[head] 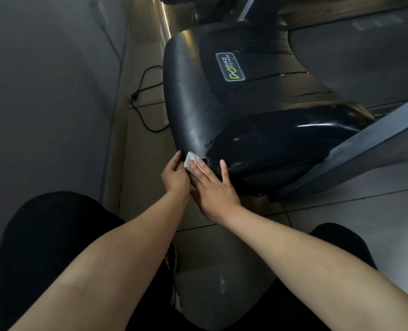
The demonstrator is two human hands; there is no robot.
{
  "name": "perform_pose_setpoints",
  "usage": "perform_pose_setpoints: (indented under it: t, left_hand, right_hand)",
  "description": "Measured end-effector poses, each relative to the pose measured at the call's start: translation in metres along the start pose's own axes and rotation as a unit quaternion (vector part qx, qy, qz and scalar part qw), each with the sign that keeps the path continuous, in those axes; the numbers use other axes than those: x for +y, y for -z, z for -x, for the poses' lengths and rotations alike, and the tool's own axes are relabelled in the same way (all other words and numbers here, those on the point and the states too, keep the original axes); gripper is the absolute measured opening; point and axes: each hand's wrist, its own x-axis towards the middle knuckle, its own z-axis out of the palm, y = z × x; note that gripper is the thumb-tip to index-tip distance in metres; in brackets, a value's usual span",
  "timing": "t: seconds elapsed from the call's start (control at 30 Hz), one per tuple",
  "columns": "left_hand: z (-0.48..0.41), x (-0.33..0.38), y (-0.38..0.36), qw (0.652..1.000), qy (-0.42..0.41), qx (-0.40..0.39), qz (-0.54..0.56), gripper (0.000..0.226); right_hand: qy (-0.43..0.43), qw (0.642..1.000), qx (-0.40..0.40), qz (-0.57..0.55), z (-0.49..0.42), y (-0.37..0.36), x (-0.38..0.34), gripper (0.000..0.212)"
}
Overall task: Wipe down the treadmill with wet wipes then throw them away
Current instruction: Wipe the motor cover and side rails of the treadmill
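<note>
Seen from above, the right grip (pixel 212 187) lies flat with straight, spread fingers, pressing a white wet wipe (pixel 190 159) against the lower front edge of the treadmill (pixel 198 91) hood, dark and glossy. The left grip (pixel 175 173) sits just beside it, its fingers reaching up to touch the hood's rim next to the wipe. A green-and-white logo sticker (pixel 230 67) sits on top of the hood, with the grey belt (pixel 365 56) beyond. A black power cable (pixel 145 91) loops on the tiled floor (pixel 341 223) between treadmill and wall (pixel 43 91)
</note>
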Motion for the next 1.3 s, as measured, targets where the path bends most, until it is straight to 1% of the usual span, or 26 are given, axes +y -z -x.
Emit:
perform_pose_setpoints:
  t: [0.07, 0.13, 0.17, 0.2, 0.27, 0.37, 0.43, 0.47, 0.53, 0.6, 0.7, 0.77, 0.83, 0.93, 1.0, 1.07, 1.17, 1.23, 1.3]
  left_hand:
    - [-0.003, 0.003, 0.003, 1.000, 0.010, -0.003, 0.007, 0.039]
    - [-0.006, 0.003, 0.004, 1.000, 0.001, -0.005, 0.002, 0.037]
    - [-0.008, 0.003, 0.004, 1.000, -0.009, -0.005, -0.005, 0.036]
    - [-0.009, 0.002, 0.003, 1.000, -0.018, -0.003, -0.008, 0.036]
    - [-0.010, 0.003, 0.000, 1.000, -0.023, -0.001, -0.015, 0.037]
    - [-0.014, 0.004, -0.002, 1.000, -0.013, -0.013, -0.021, 0.040]
    - [-0.017, 0.006, -0.002, 0.999, 0.002, -0.020, -0.025, 0.043]
    - [-0.020, 0.007, -0.003, 1.000, 0.006, -0.019, -0.022, 0.043]
    - [-0.022, 0.006, -0.004, 1.000, 0.009, -0.015, -0.014, 0.041]
    - [-0.024, 0.007, -0.006, 1.000, 0.003, -0.005, -0.003, 0.038]
    - [-0.029, 0.009, -0.009, 1.000, -0.007, 0.005, 0.000, 0.034]
    - [-0.034, 0.011, -0.009, 1.000, 0.016, 0.001, 0.027, 0.034]
    - [-0.039, 0.013, -0.008, 0.997, 0.043, -0.005, 0.056, 0.034]
    - [-0.046, 0.018, -0.009, 0.997, 0.040, -0.016, 0.062, 0.038]
    - [-0.051, 0.025, -0.011, 0.999, 0.021, -0.031, 0.020, 0.043]
    - [-0.056, 0.031, -0.014, 0.998, 0.008, -0.051, -0.030, 0.046]
    - [-0.057, 0.036, -0.013, 0.996, 0.002, -0.068, -0.053, 0.045]
    - [-0.053, 0.037, -0.010, 0.997, -0.003, -0.069, -0.045, 0.042]
    - [-0.053, 0.036, -0.007, 0.997, 0.001, -0.077, -0.030, 0.040]
  right_hand:
    - [0.022, 1.000, -0.011, 0.018, -0.010, 0.009, 0.004, 0.063]
    - [0.042, 0.998, -0.018, 0.039, -0.018, 0.018, 0.013, 0.060]
    - [0.037, 0.998, -0.015, 0.038, -0.022, 0.024, 0.020, 0.059]
    - [0.015, 0.999, -0.008, 0.027, -0.027, 0.031, 0.029, 0.059]
    - [-0.065, 0.998, 0.002, -0.011, -0.038, 0.045, 0.054, 0.058]
    - [-0.187, 0.980, -0.022, -0.057, -0.046, 0.061, 0.091, 0.058]
    - [-0.226, 0.970, -0.023, -0.082, -0.045, 0.062, 0.095, 0.058]
    - [-0.229, 0.969, -0.017, -0.087, -0.044, 0.060, 0.090, 0.059]
    - [-0.209, 0.974, 0.005, -0.083, -0.041, 0.052, 0.073, 0.059]
    - [-0.165, 0.983, 0.028, -0.069, -0.038, 0.045, 0.057, 0.059]
    - [-0.046, 0.998, 0.027, -0.030, -0.035, 0.039, 0.034, 0.058]
    - [0.041, 0.999, -0.005, 0.009, -0.036, 0.036, 0.019, 0.058]
    - [0.065, 0.997, -0.043, 0.020, -0.042, 0.037, 0.015, 0.058]
    - [0.056, 0.997, -0.045, 0.004, -0.055, 0.046, 0.028, 0.057]
    - [0.012, 0.999, -0.043, -0.010, -0.065, 0.054, 0.043, 0.057]
    - [-0.073, 0.996, -0.039, -0.026, -0.078, 0.060, 0.065, 0.056]
    - [-0.216, 0.972, -0.044, -0.081, -0.093, 0.068, 0.097, 0.058]
    - [-0.264, 0.960, -0.049, -0.083, -0.096, 0.067, 0.104, 0.060]
    - [-0.275, 0.957, -0.052, -0.083, -0.097, 0.065, 0.096, 0.063]
